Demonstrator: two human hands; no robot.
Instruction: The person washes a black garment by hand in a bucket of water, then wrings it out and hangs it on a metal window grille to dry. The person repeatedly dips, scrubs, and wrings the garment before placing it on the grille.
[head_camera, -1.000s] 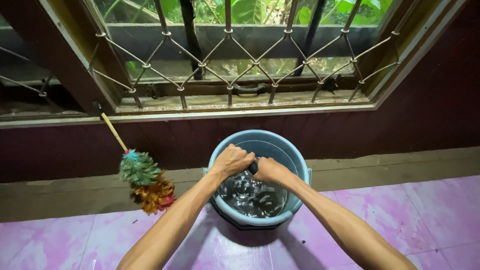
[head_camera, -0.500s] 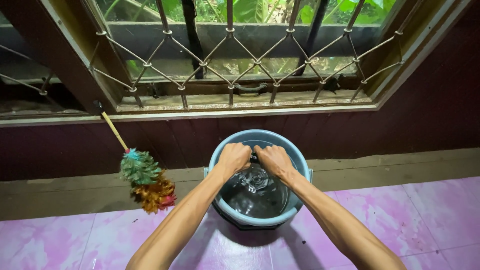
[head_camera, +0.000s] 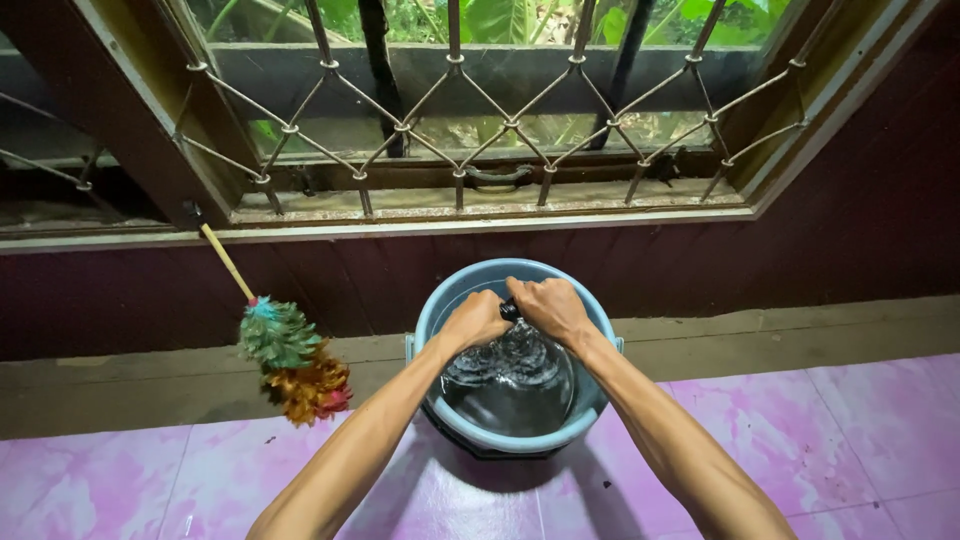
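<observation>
A light blue plastic bucket (head_camera: 592, 395) stands on the pink marbled floor tiles (head_camera: 860, 420), close to the floor's far edge where a bare concrete strip (head_camera: 780, 335) runs along the dark red wall (head_camera: 860, 220) under the window. It is round with a thick rolled rim and a darker base, and holds clear water whose surface is rippled and broken below the hands. Over its far half, the left hand (head_camera: 474, 319) and the right hand (head_camera: 548, 307) are both closed into fists around a small dark object (head_camera: 509, 310), knuckles nearly touching; only a sliver of it shows between them, so what it is cannot be told. A feather duster (head_camera: 290, 358) with green, orange and red plumes leans against the wall left of the bucket, its cane handle reaching the window sill (head_camera: 480, 226) beneath the diamond metal grille (head_camera: 510, 125).
</observation>
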